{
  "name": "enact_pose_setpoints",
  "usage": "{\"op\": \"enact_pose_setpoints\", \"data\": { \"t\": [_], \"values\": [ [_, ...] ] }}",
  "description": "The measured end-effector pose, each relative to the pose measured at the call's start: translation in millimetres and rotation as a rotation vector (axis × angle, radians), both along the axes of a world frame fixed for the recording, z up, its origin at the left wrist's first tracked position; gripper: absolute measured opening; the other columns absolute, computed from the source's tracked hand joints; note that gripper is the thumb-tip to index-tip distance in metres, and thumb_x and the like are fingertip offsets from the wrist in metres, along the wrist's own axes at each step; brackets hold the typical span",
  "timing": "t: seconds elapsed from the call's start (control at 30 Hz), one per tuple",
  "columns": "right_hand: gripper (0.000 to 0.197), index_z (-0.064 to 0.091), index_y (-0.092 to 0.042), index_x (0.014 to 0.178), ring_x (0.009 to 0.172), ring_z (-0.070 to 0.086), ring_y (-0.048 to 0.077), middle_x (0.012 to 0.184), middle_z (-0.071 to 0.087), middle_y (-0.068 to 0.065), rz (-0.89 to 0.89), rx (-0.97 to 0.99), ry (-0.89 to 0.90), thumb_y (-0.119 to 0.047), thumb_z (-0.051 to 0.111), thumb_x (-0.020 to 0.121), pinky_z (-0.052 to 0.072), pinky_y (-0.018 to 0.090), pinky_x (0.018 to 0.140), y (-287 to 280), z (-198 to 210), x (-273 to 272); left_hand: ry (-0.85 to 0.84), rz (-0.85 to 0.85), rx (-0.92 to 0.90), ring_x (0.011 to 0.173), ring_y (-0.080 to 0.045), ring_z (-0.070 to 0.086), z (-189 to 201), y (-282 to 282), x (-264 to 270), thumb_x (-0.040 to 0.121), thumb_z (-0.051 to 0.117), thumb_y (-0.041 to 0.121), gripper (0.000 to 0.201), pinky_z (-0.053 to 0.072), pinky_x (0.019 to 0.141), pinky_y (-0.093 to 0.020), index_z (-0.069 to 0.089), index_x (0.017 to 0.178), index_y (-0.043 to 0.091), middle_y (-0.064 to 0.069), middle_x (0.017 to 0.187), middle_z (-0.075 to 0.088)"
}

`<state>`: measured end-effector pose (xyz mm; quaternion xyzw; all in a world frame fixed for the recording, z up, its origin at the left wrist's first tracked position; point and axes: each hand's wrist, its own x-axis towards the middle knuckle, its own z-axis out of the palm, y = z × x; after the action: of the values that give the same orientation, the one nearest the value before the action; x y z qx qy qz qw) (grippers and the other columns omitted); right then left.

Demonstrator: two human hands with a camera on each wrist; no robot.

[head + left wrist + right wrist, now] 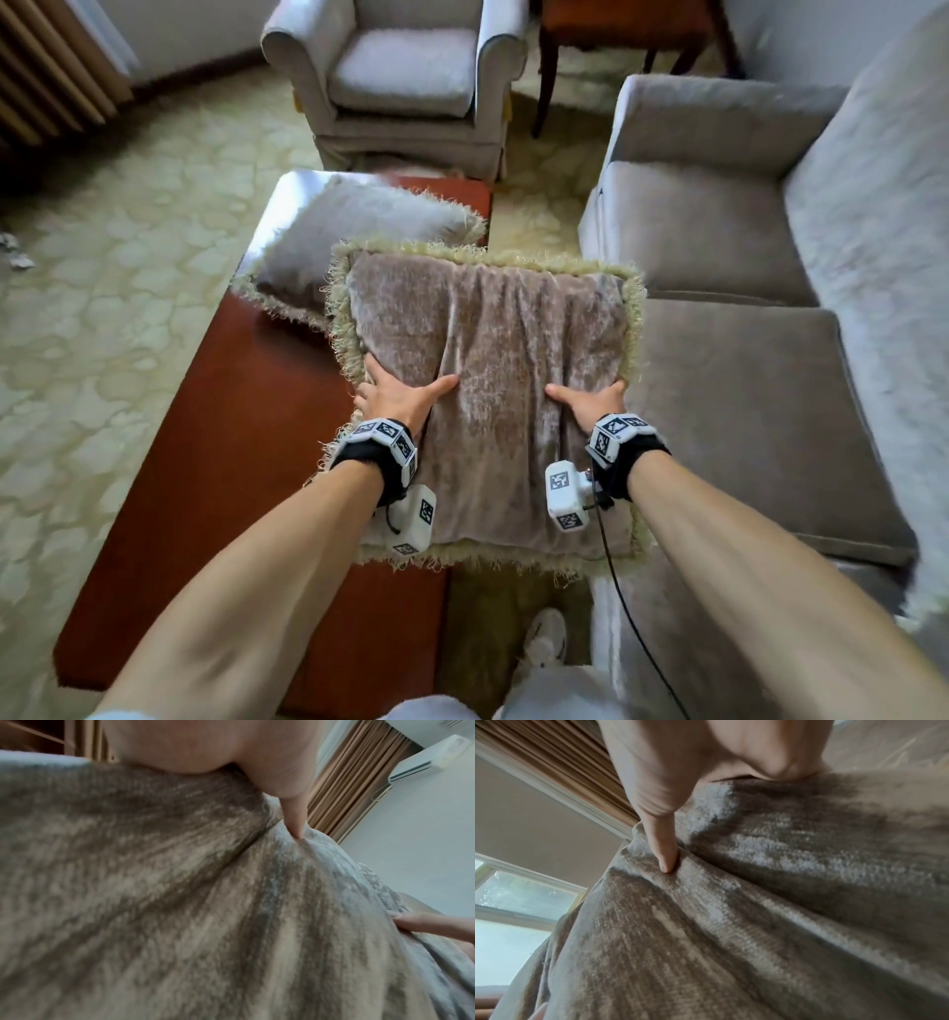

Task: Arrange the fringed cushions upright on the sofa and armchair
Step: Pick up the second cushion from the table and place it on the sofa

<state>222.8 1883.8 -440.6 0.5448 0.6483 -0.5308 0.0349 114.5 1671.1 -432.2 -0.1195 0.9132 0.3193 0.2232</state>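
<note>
**Over the coffee table's sofa-side edge: one fringed cushion in both hands, second cushion waiting**

At the left of the head view, the red-brown coffee table [215, 462] carries a second cushion [359, 226] lying flat at its far end, at about 11 o'clock from the held one. Its fringe overlaps the held cushion's far-left corner; whether they touch cannot be told.

At centre, the held cushion [488, 370] is carried roughly flat, straddling the gap between table and sofa. The left hand [398, 395] grips its left edge with the thumb lying across the top face and the fingers hidden beneath. The right hand [590, 406] does likewise on the right edge. Both wrist views show a thumb dug into the fabric, with folds radiating from the tip.

Handling, as judged: the cover is loose, plush and slack over a soft fill, and it wrinkles and sags between the hands. It appears light. The pile may slide over the filling, so a pinch of cover alone would be unreliable. The fringe is no place to hold. Gripping the body at opposite edges, as here, looks sound.

At right, the sofa [744, 401] stands at 3 o'clock with bare seats. The armchair [405, 77] sits at 12 o'clock, also without a cushion. No cushion is yet placed upright.
</note>
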Motion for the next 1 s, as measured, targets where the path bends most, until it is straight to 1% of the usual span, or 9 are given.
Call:
{"op": "enact_pose_setpoints", "data": {
  "t": [0.17,0.27,0.53,0.6,0.7,0.8,0.87,0.93,1.0],
  "values": [
    [0.12,-0.008,-0.009,0.154,0.144,0.025,0.035,0.16,0.019,0.016,-0.048,0.009,0.009,-0.04,0.079,0.078,0.023,0.044,0.115,83.1,32.6,35.9,0.02,-0.05,0.021,0.143,-0.037,0.02,20.3,89.9,23.4,0.06,0.073,0.076,0.137,0.022,0.114,-0.052,-0.006,0.155,0.017,-0.023,0.156,0.021],
    [0.117,-0.011,-0.011,0.154,0.144,0.024,0.035,0.16,0.019,0.016,-0.115,-0.006,0.051,-0.035,0.078,0.081,0.023,0.044,0.114,126.4,50.3,54.6,0.038,-0.098,0.04,0.143,-0.037,0.023,31.1,140.8,30.0,0.058,0.074,0.075,0.137,0.023,0.115,-0.053,-0.004,0.155,0.018,-0.023,0.155,0.024],
    [0.118,-0.01,-0.013,0.155,0.141,0.031,0.035,0.158,0.025,0.014,-0.284,0.073,0.047,-0.039,0.078,0.08,0.028,0.045,0.111,220.2,79.0,92.3,0.073,-0.266,0.145,0.14,-0.037,0.027,44.6,261.8,31.6,0.055,0.078,0.073,0.136,0.026,0.113,-0.053,0.0,0.155,0.023,-0.021,0.151,0.03],
    [0.117,-0.01,-0.013,0.155,0.141,0.032,0.034,0.158,0.026,0.014,-0.318,0.087,0.046,-0.038,0.077,0.081,0.03,0.044,0.11,238.6,86.5,95.7,0.073,-0.292,0.192,0.139,-0.038,0.03,46.6,286.9,28.4,0.051,0.078,0.074,0.138,0.028,0.112,-0.054,0.002,0.154,0.025,-0.02,0.15,0.033],
    [0.116,-0.011,-0.013,0.155,0.139,0.035,0.035,0.157,0.028,0.014,-0.368,0.103,0.043,-0.038,0.076,0.082,0.032,0.044,0.109,264.4,92.8,93.3,0.075,-0.331,0.228,0.137,-0.039,0.032,49.1,324.8,16.0,0.053,0.079,0.072,0.135,0.03,0.111,-0.055,0.004,0.154,0.024,-0.02,0.148,0.036],
    [0.117,-0.011,-0.014,0.154,0.141,0.031,0.035,0.16,0.02,0.013,-0.429,0.118,0.043,-0.039,0.076,0.081,0.031,0.046,0.11,291.2,91.0,83.2,0.067,-0.378,0.242,0.137,-0.039,0.032,52.2,363.8,-0.8,0.054,0.081,0.068,0.133,0.031,0.111,-0.055,0.007,0.154,0.022,-0.02,0.147,0.037],
    [0.116,-0.011,-0.014,0.154,0.143,0.028,0.034,0.161,0.016,0.013,-0.481,0.122,0.049,-0.037,0.076,0.082,0.029,0.046,0.111,308.8,89.5,71.4,0.056,-0.413,0.282,0.134,-0.037,0.037,47.7,393.2,-20.7,0.043,0.08,0.074,0.139,0.034,0.109,-0.055,0.01,0.152,0.025,-0.018,0.145,0.04],
    [0.115,-0.011,-0.014,0.155,0.141,0.031,0.035,0.161,0.018,0.013,-0.529,0.128,0.049,-0.037,0.075,0.083,0.033,0.045,0.108,327.9,86.9,56.7,0.04,-0.464,0.319,0.131,-0.037,0.043,40.2,426.0,-46.0,0.027,0.073,0.082,0.147,0.039,0.105,-0.056,0.011,0.15,0.03,-0.015,0.143,0.043],
    [0.115,-0.01,-0.014,0.155,0.138,0.036,0.035,0.16,0.021,0.014,-0.58,0.14,0.046,-0.04,0.075,0.082,0.037,0.043,0.103,348.3,84.0,39.4,0.033,-0.552,0.299,0.128,-0.038,0.046,37.9,457.5,-70.7,0.029,0.071,0.084,0.145,0.042,0.102,-0.055,0.011,0.15,0.031,-0.015,0.142,0.045]
  ]
}}
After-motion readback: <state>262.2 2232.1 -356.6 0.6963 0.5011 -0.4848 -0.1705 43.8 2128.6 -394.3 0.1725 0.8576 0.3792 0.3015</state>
